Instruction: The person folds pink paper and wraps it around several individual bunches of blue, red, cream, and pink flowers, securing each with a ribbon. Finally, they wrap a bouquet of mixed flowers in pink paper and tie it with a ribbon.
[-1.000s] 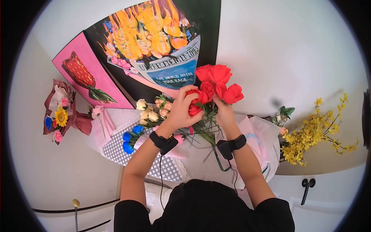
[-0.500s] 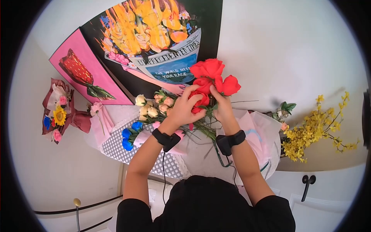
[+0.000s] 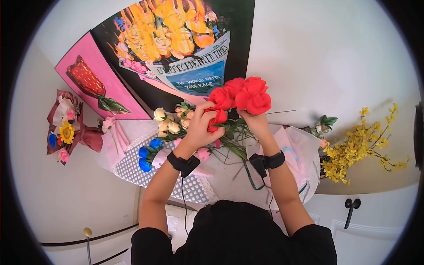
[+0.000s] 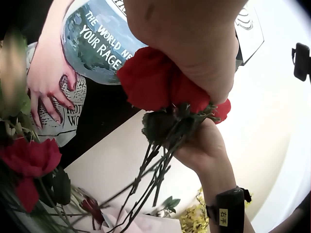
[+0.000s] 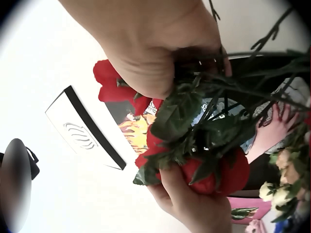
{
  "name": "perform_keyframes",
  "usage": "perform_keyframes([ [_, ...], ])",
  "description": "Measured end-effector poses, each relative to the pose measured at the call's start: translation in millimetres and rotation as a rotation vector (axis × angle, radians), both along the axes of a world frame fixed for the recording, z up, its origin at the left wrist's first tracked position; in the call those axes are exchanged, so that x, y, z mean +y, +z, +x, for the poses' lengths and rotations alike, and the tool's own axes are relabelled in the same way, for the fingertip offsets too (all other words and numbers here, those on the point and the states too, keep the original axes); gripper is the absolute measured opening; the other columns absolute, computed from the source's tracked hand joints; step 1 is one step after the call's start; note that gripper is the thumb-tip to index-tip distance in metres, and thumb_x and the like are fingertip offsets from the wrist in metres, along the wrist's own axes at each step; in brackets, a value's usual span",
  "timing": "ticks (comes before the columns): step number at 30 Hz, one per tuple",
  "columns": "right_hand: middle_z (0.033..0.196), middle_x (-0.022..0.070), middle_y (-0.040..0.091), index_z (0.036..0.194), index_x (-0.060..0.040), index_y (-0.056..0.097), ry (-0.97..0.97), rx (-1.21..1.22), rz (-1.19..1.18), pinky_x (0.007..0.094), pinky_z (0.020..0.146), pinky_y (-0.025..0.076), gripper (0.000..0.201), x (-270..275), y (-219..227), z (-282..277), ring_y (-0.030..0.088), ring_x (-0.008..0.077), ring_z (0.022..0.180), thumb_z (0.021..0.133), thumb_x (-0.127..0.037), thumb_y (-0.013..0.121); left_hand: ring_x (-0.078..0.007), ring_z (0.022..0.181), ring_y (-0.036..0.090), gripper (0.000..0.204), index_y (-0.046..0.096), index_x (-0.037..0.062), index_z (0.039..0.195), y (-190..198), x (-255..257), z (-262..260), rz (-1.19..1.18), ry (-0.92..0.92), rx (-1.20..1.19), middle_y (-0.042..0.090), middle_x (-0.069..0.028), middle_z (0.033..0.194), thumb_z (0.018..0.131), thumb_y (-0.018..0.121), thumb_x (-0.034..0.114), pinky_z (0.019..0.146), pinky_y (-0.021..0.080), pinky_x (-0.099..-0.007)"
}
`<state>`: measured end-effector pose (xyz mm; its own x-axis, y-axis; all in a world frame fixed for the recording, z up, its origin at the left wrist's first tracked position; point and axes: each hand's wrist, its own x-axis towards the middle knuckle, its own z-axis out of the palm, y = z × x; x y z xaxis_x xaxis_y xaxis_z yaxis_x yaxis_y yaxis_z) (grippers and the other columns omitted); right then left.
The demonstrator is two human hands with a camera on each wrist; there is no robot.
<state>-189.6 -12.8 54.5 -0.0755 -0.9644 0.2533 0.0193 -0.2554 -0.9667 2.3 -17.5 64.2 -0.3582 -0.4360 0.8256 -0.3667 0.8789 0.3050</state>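
Several red roses (image 3: 254,96) stand bunched above the hands in the head view. My left hand (image 3: 199,129) curls its fingers round a lower rose (image 3: 218,118) at the bunch's left side. Just below the right-hand blooms, my right hand (image 3: 257,126) grips the stems. In the left wrist view, dark stems (image 4: 160,167) run down from the red petals (image 4: 155,82), beside the right palm (image 4: 206,145). The right wrist view has green leaves (image 5: 180,111) between the hands and the left thumb against a red bloom (image 5: 233,174); some right fingertips are hidden.
Cream roses (image 3: 163,127), blue roses (image 3: 144,159) and pink wrapping (image 3: 291,152) lie on the table. Yellow blossom branches (image 3: 349,159) stand at the right, a wrapped bouquet (image 3: 66,128) at the far left. Behind is a painted board (image 3: 176,48).
The upper red blooms have shifted right and lower, now clustered closer over my right hand. My left hand has moved slightly left, still holding a rose.
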Motion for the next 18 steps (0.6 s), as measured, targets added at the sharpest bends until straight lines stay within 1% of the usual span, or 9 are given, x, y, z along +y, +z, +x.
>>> perform_keyframes([
  [2, 0.091, 0.004, 0.06, 0.096, -0.0027, 0.058, -0.01, 0.17, -0.081, 0.0263, 0.075, 0.044, 0.021, 4, 7, -6, 0.056, 0.0129, 0.088, 0.078, -0.009, 0.066, -0.033, 0.097, 0.051, 0.045, 0.049, 0.0034, 0.096, 6, 0, 2, 0.014, -0.004, 0.025, 0.046, -0.0155, 0.109, 0.058, 0.071, 0.007, 0.079, 0.045, -0.0363],
  [3, 0.091, 0.004, 0.06, 0.096, -0.0027, 0.058, -0.008, 0.171, -0.079, 0.0263, 0.075, 0.044, 0.021, 4, 7, -8, 0.056, 0.0129, 0.088, 0.078, -0.009, 0.066, -0.0333, 0.098, 0.051, 0.045, 0.049, 0.0032, 0.097, 10, 1, 2, 0.028, -0.009, 0.052, 0.046, -0.0156, 0.11, 0.058, 0.071, 0.007, 0.08, 0.045, -0.0362],
  [5, 0.097, 0.0036, 0.057, 0.103, -0.0025, 0.055, 0.129, 0.224, -0.019, 0.0289, 0.076, 0.044, 0.033, 4, 6, -12, 0.054, 0.0139, 0.089, 0.076, -0.015, 0.069, -0.0333, 0.097, 0.051, 0.045, 0.049, 0.0031, 0.097, 16, 1, 1, 0.017, -0.027, 0.04, 0.047, -0.016, 0.11, 0.058, 0.071, 0.007, 0.08, 0.046, -0.0359],
  [6, 0.097, 0.0036, 0.057, 0.103, -0.0025, 0.055, 0.132, 0.224, -0.015, 0.0289, 0.076, 0.044, 0.033, 6, 6, -14, 0.054, 0.0139, 0.089, 0.076, -0.015, 0.069, -0.0334, 0.097, 0.052, 0.045, 0.049, 0.0031, 0.098, 19, 1, 1, -0.002, -0.048, 0.027, 0.047, -0.0164, 0.11, 0.059, 0.071, 0.008, 0.079, 0.046, -0.0356],
  [8, 0.096, 0.0025, 0.057, 0.103, -0.0035, 0.055, 0.312, 0.036, 0.029, 0.0277, 0.075, 0.045, 0.035, 8, 6, -19, 0.053, 0.0119, 0.09, 0.076, -0.019, 0.071, -0.0331, 0.095, 0.053, 0.045, 0.05, 0.0031, 0.098, 26, 1, 0, 0.01, -0.071, 0.033, 0.047, -0.0164, 0.109, 0.059, 0.071, 0.008, 0.078, 0.046, -0.0354],
  [9, 0.091, 0.0018, 0.057, 0.104, -0.0042, 0.054, 0.399, 0.089, 0.04, 0.0272, 0.073, 0.046, 0.038, 7, 2, -26, 0.053, 0.0106, 0.086, 0.075, -0.022, 0.072, -0.0328, 0.093, 0.054, 0.045, 0.05, 0.0031, 0.098, 28, 2, -1, 0.02, -0.097, 0.038, 0.048, -0.0164, 0.108, 0.059, 0.071, 0.008, 0.077, 0.047, -0.0351],
  [13, 0.085, 0.0026, 0.058, 0.102, -0.0034, 0.054, 0.39, 0.067, 0.106, 0.0277, 0.073, 0.046, 0.032, 11, 9, -19, 0.054, 0.0112, 0.081, 0.079, -0.02, 0.068, -0.0316, 0.091, 0.055, 0.045, 0.05, 0.0033, 0.097, 30, 1, -8, -0.007, -0.098, 0.02, 0.049, -0.016, 0.106, 0.058, 0.071, 0.008, 0.075, 0.048, -0.0346],
  [15, 0.08, 0.0037, 0.058, 0.101, -0.0013, 0.054, 0.295, -0.39, 0.094, 0.0291, 0.071, 0.046, 0.025, 14, 26, -9, 0.056, 0.0125, 0.077, 0.082, -0.016, 0.062, -0.0309, 0.09, 0.054, 0.045, 0.05, 0.0037, 0.097, 26, 1, -10, -0.086, -0.028, 0.086, 0.049, -0.0159, 0.105, 0.058, 0.072, 0.01, 0.074, 0.048, -0.0343],
  [18, 0.083, 0.0052, 0.059, 0.101, 0.0005, 0.054, 0.356, -0.29, 0.04, 0.0288, 0.072, 0.047, 0.021, 6, 13, -18, 0.058, 0.0141, 0.08, 0.084, -0.011, 0.058, -0.0307, 0.089, 0.054, 0.046, 0.05, 0.0042, 0.097, 20, 4, -11, -0.13, 0.019, 0.084, 0.049, -0.0166, 0.105, 0.057, 0.071, 0.01, 0.073, 0.048, -0.0346],
])
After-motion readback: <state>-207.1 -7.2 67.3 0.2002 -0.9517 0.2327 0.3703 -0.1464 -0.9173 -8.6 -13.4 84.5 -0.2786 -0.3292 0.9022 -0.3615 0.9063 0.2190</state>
